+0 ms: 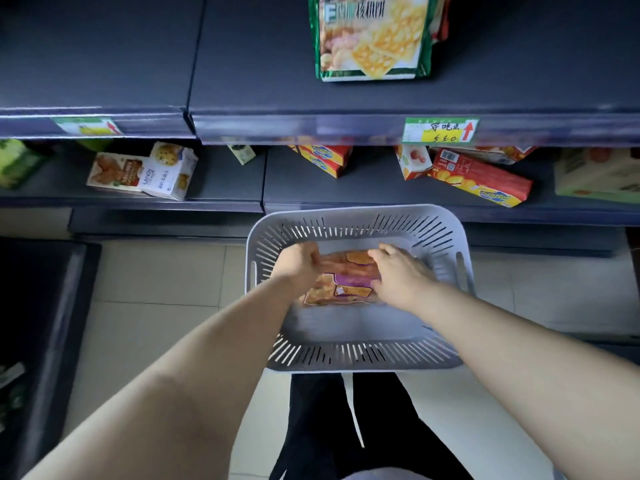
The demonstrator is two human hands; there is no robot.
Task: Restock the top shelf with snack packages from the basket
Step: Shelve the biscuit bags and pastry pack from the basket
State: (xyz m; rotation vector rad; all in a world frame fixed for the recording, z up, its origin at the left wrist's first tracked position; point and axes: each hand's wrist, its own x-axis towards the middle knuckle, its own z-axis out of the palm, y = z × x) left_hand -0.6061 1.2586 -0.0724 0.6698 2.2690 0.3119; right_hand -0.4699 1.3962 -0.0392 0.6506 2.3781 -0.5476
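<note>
Progress: early, by the look of it. One green package point(372, 36) stands upright on the top shelf point(242, 64), high above the far rim of the basket point(356, 211). A red pack is partly hidden behind it, and most of that shelf is bare.
Left to do: the snack package point(346, 282) inside the basket is not yet lifted out and has to go up to the shelf. Whether more packs lie beneath it I cannot tell.
Snack package: orange and purple, lying flat on the basket's bottom, nearer the far wall than the near one.
Left hand point(298, 268): inside the basket at the package's left end, fingers curled round that edge and gripping it.
Right hand point(401, 275): inside the basket over the package's right end, fingers bent down onto the wrapper. It appears to hold it, though blur softens the fingertips.
Package to grip: caught between the two hands, with its middle showing between them.
Other stock: boxes point(479, 180) lie on the lower shelf just beyond the basket, and a price tag point(440, 130) hangs above its far right corner.
</note>
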